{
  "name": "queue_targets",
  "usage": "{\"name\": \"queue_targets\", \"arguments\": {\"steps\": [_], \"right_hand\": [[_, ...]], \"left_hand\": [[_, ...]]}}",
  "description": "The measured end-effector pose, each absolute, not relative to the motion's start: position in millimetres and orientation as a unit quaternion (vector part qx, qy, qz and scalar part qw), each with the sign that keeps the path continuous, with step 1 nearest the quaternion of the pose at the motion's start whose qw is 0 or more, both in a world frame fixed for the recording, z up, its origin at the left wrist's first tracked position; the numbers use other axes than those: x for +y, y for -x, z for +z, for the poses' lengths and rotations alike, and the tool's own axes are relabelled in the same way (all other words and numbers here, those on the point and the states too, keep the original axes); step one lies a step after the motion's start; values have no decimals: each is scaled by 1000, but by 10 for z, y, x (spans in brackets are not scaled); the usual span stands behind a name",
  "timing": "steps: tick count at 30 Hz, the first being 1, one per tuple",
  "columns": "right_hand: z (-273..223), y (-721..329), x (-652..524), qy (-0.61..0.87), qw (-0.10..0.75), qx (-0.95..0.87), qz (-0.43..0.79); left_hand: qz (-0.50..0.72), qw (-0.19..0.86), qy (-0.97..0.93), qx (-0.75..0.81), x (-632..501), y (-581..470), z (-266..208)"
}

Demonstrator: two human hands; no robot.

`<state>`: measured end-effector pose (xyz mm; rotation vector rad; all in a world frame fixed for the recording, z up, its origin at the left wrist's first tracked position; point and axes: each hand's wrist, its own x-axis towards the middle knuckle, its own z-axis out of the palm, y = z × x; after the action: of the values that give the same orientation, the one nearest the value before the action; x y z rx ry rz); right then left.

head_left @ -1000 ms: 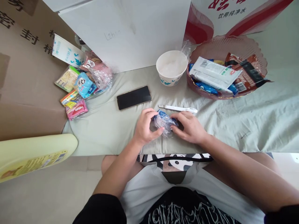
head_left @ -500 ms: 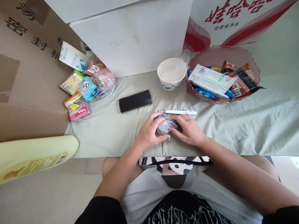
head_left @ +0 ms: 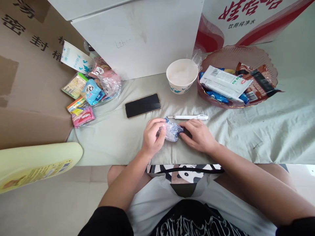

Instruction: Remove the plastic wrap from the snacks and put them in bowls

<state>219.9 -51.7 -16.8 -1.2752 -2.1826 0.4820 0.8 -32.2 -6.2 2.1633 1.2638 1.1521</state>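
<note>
Between my two hands, near the front of the cloth-covered table, is a crumpled clear plastic wrapper with blue parts (head_left: 172,131). My left hand (head_left: 154,136) pinches its left end between thumb and fingers. At the right end, the thumb and fingertips of my right hand (head_left: 199,135) close on a dark blue corner. What lies inside the plastic cannot be made out. Just beyond my hands lies a white pen-like tool (head_left: 188,117) with a narrow tip pointing left. A black phone (head_left: 142,105) rests farther left.
A paper bowl (head_left: 181,86) stands at the back beside a pink basket (head_left: 267,59) of packaged snacks. Several snack packets (head_left: 83,117) and a paper cup (head_left: 75,59) sit at left. Boxes line the back, including a white one (head_left: 152,42). A yellow container (head_left: 49,154) juts in.
My left hand has shifted slightly left, its thumb drawn in toward its fingers. The plastic wrapper now shows more between my hands. My right hand stays almost in place.
</note>
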Motion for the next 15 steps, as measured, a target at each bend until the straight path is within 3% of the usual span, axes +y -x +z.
{"name": "queue_targets", "arguments": {"steps": [5, 12, 15], "right_hand": [[-159, -2220, -521, 471, 287, -813, 187], [-160, -2236, -525, 462, 306, -807, 203], [-168, -2226, -526, 474, 303, -800, 210]], "left_hand": [[463, 264, -672, 515, -293, 19, -105], [500, 532, -445, 519, -243, 4, -76], [493, 582, -388, 517, -227, -23, -13]]}}
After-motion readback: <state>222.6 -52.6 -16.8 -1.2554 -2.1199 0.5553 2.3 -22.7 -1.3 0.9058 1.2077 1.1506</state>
